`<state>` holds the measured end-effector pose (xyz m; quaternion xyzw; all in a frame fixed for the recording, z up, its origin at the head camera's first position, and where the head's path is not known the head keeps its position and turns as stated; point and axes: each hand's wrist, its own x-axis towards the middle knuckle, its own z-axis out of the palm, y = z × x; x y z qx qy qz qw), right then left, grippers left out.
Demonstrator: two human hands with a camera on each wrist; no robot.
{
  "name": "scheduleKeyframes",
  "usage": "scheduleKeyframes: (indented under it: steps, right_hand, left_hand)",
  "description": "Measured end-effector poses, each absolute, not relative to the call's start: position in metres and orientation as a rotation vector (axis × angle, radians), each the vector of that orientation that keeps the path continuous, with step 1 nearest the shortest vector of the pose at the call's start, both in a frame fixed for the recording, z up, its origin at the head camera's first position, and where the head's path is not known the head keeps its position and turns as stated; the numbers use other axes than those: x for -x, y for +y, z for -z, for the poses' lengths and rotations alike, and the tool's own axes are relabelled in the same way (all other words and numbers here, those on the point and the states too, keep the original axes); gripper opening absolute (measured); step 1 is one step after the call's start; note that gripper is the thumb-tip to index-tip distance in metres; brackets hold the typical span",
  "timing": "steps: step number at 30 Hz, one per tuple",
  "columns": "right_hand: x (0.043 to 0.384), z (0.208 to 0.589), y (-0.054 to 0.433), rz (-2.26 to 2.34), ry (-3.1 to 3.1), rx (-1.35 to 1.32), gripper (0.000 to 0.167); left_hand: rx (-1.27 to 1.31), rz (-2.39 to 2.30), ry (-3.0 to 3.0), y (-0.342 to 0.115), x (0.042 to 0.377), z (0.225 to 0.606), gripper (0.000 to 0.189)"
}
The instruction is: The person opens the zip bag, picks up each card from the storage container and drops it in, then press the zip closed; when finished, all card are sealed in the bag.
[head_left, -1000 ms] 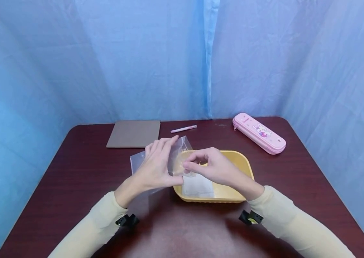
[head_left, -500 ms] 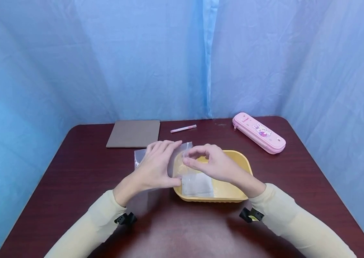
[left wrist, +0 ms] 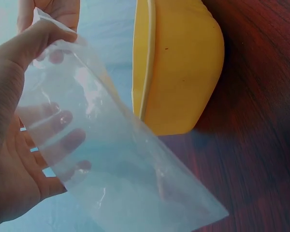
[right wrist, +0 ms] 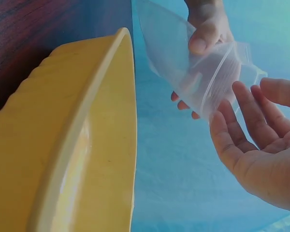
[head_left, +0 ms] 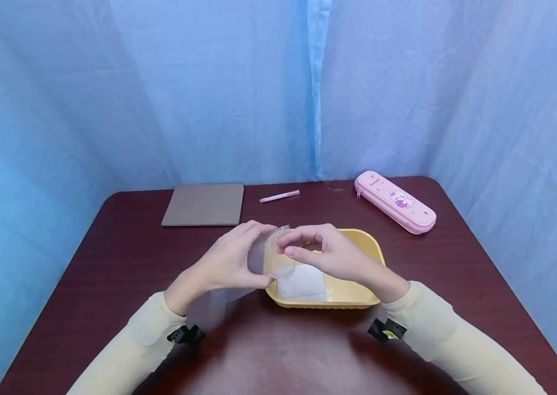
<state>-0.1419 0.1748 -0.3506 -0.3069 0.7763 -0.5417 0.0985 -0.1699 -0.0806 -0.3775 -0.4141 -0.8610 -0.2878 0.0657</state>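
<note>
Pale blue curtains (head_left: 209, 93) hang behind and on both sides of a dark red-brown bench (head_left: 111, 263), where we see a person in cream sleeves (head_left: 125, 345) at work with two bare hands. Raised over the bench at the left end of a yellow plastic basin (head_left: 357, 296), a clear plastic bag (left wrist: 121, 140) tilts in the left hand (head_left: 229, 258), its thumb on one face and its fingers showing through from the other, gripping it. Opposite, the right hand (head_left: 330, 253) is over the basin beside the bag's mouth, its fingers loosely bent and its thumb apart from them; we cannot tell whether the fingertips touch the plastic. We find a flat white square (head_left: 302, 282) in the basin's left part, just below the hands. Farther back we note a flat taupe rectangular slab (head_left: 203, 204) on the left, a slim white-and-pink pen (head_left: 280, 196) near the middle and, to the right, a zipped pink pencil case (head_left: 396, 203) with a rabbit on its lid, lying at a slant. Small black devices (head_left: 187, 333) sit at both wrists.
</note>
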Motion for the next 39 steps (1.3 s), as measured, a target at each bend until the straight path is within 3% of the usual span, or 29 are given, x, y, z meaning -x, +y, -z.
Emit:
scheduleKeyframes:
  steps: [12, 27, 33, 39]
  right_hand:
    - [0.155, 0.345, 0.189, 1.554, 2.386, 0.894, 0.025]
    - [0.223, 0.362, 0.201, 1.0, 2.323, 0.975, 0.027]
    - [0.236, 0.382, 0.196, 0.743, 2.266, 0.944, 0.037]
    - [0.233, 0.398, 0.196, 0.604, 2.238, 0.869, 0.061]
  left_hand:
    - [1.276, 0.998, -2.572, -0.1, 0.173, 0.377, 0.08]
    - [1.183, 1.035, -2.674, -0.126, 0.176, 0.389, 0.08]
    - [1.161, 1.029, -2.659, -0.129, 0.178, 0.393, 0.08]
    - [1.149, 1.039, -2.639, -0.138, 0.169, 0.397, 0.08]
